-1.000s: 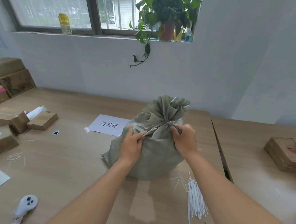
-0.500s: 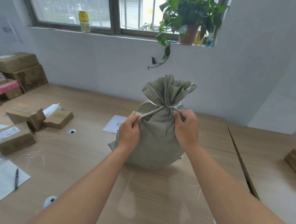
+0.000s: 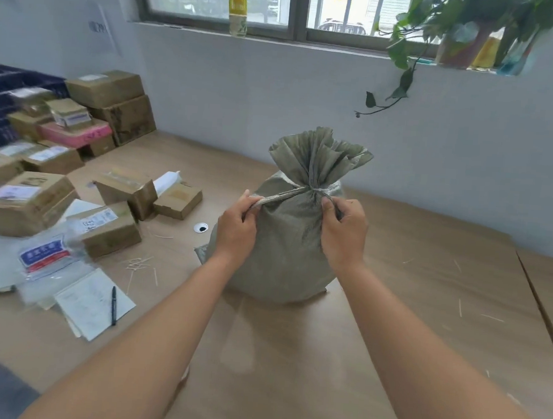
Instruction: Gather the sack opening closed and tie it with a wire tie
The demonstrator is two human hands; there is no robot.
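Observation:
A full grey-green woven sack [image 3: 285,249] stands upright on the wooden table [image 3: 409,300]. Its mouth is gathered into a fanned ruffle [image 3: 318,153] above a tight neck. A pale tie strand [image 3: 279,198] is wrapped around that neck. My left hand [image 3: 236,229] pinches the strand's left end, which runs taut up to the neck. My right hand [image 3: 344,228] grips the other end just right of the neck, against the sack. That end is hidden inside my fingers.
Cardboard boxes [image 3: 113,188] and parcels crowd the table's left side, with papers and a pen [image 3: 113,306] nearer me. Loose tie offcuts [image 3: 139,263] lie scattered about. A cable hole [image 3: 201,227] sits left of the sack. A trailing plant [image 3: 407,55] hangs from the window sill.
The sack now stands more upright and the view has swung left, so more boxes show. Both hands have kept their grip on the tie ends, the left pulling its strand outward.

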